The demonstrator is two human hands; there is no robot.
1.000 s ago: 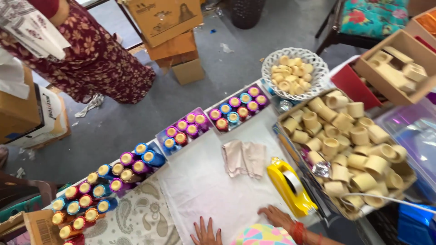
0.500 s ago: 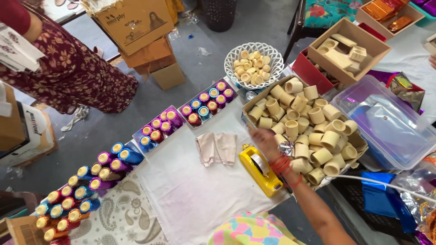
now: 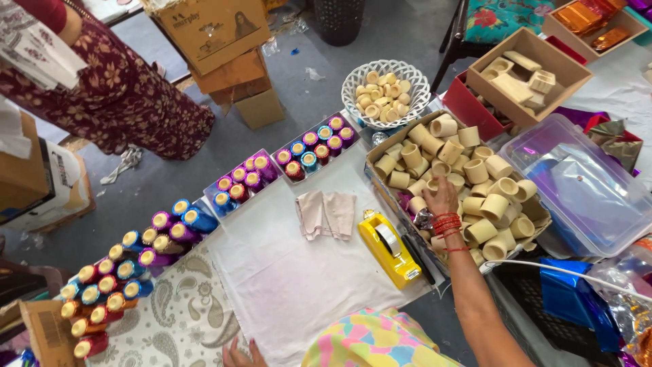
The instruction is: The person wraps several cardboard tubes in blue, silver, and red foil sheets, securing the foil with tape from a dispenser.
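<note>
One rt hand [image 3: 443, 197] on cardboard tubes [image 3: 468, 173] (box-full).

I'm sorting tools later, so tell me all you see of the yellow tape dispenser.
The yellow tape dispenser is a glossy plastic block lying flat on the white cloth, set diagonally beside the box of tan tubes. A roll of clear tape sits in its top slot. Neither hand touches it; the right hand is in the box beside it.
</note>
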